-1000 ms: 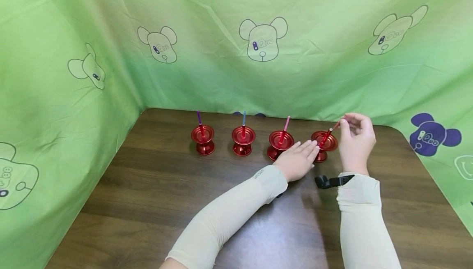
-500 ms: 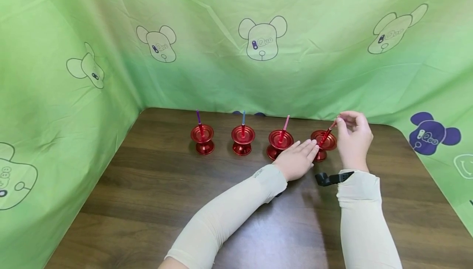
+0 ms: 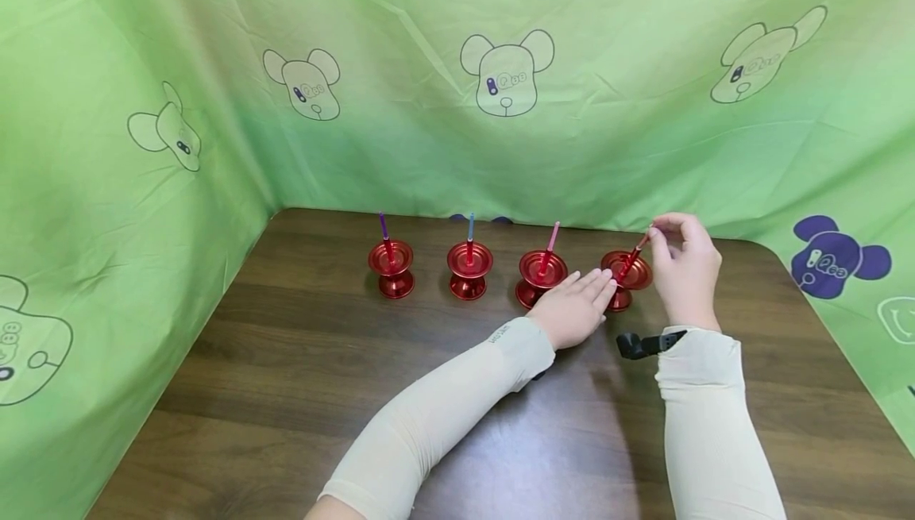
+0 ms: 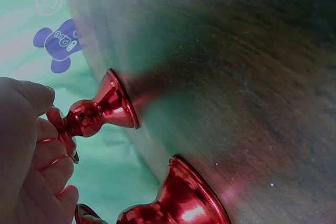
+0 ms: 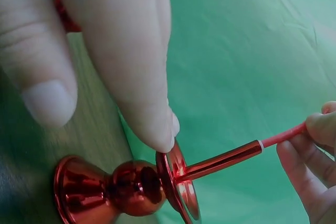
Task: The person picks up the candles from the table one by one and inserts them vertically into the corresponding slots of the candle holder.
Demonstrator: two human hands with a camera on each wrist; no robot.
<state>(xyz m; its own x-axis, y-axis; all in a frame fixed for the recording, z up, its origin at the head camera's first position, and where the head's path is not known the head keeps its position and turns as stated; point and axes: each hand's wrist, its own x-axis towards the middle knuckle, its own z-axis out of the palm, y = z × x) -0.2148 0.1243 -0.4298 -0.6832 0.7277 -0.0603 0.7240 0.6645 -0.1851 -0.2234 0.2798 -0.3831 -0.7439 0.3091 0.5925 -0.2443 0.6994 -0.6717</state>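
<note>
In the head view four-in-a-row style red metal candle holders end at the right with one holder [image 3: 625, 270] whose tube leans right. My right hand [image 3: 686, 270] pinches a thin reddish candle [image 5: 283, 136] between thumb and fingers, its lower end at the tube's mouth [image 5: 226, 161]. My left hand [image 3: 572, 310] lies low with fingers extended, fingertips right at that holder's dish rim [image 5: 173, 182]. The neighbouring holder [image 3: 541, 268] carries a pink candle [image 3: 554, 236], partly behind the left hand.
Farther left stand a holder [image 3: 469, 260] with a blue candle [image 3: 471, 227] and a holder [image 3: 391, 258] with a purple candle [image 3: 384, 225]. Green printed cloth [image 3: 407, 91] hangs behind and beside the wooden table [image 3: 300, 377].
My right hand has moved slightly left, bringing the reddish candle from just off the tube down to its mouth. My left hand has stayed in place.
</note>
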